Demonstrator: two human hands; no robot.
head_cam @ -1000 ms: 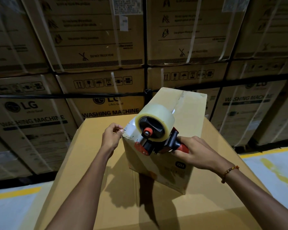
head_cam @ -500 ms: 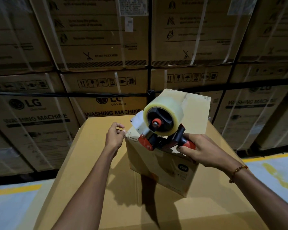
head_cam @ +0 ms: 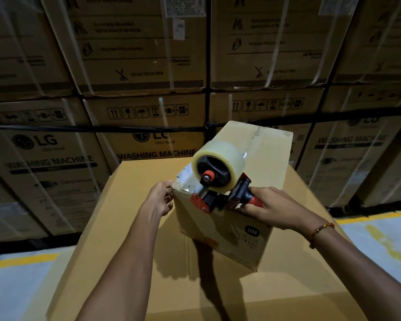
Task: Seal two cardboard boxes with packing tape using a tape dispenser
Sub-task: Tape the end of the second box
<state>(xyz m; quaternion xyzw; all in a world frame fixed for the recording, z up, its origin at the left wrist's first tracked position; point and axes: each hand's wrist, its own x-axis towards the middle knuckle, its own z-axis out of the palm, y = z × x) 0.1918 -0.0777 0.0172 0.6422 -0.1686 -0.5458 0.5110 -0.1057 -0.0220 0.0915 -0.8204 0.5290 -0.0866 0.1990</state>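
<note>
A small cardboard box (head_cam: 220, 230) with a black logo stands on top of a much larger cardboard box (head_cam: 130, 228). A strip of clear tape runs along the small box's top. My right hand (head_cam: 271, 208) grips the red handle of a tape dispenser (head_cam: 220, 179), which carries a roll of clear tape and rests at the near top edge of the small box. My left hand (head_cam: 160, 198) presses its fingertips against the small box's near left top corner, beside the tape end.
A wall of stacked washing machine cartons (head_cam: 134, 89), bound with straps, rises close behind the boxes. Grey floor with a yellow line (head_cam: 21, 259) shows on the left and again on the right.
The dispenser and my right hand have shifted slightly along the near edge of the small box. My left hand stays at the same corner. The view has tilted a little.
</note>
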